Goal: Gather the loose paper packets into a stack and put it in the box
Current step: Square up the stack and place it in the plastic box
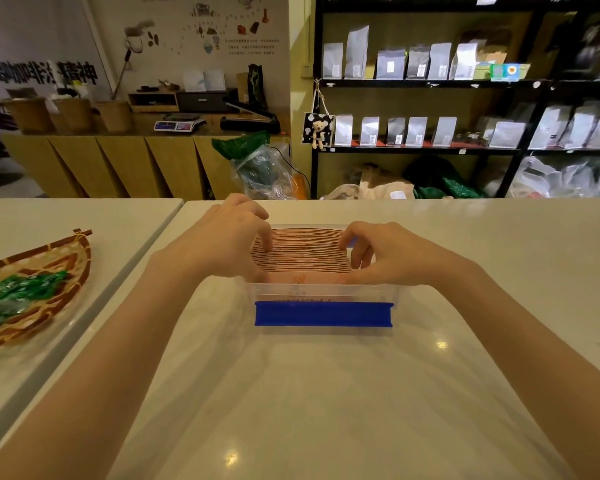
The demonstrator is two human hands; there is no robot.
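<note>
We see a clear plastic box (321, 292) standing on the white table (326, 393), a blue latch (323, 314) folded down across its near wall. Inside it stands a row of brown paper packets (305, 254), upright on edge and pressed face to face — their top edges read as thin parallel lines running left to right. The stack fills the box from the near wall almost to the far one.

The left hand (222, 240) sits at the left end of the stack, fingers curled downward, the forefinger tip touching the packet tops. The right hand (381, 251) sits at the right end, fingers also bent and narrow, thumb and forefinger pinched close at the packets' upper corner. Whether either hand truly grips a packet or only presses on the edges, we cannot tell. Both forearms reach in from the near side, bare.

To the left, on a neighbouring table (66, 237), lies a woven bamboo tray (59, 268) with green wrapped items (18, 292) in it — well apart from the box. Beyond the table edge stand black shelves (430, 84) holding pale pouches.
</note>
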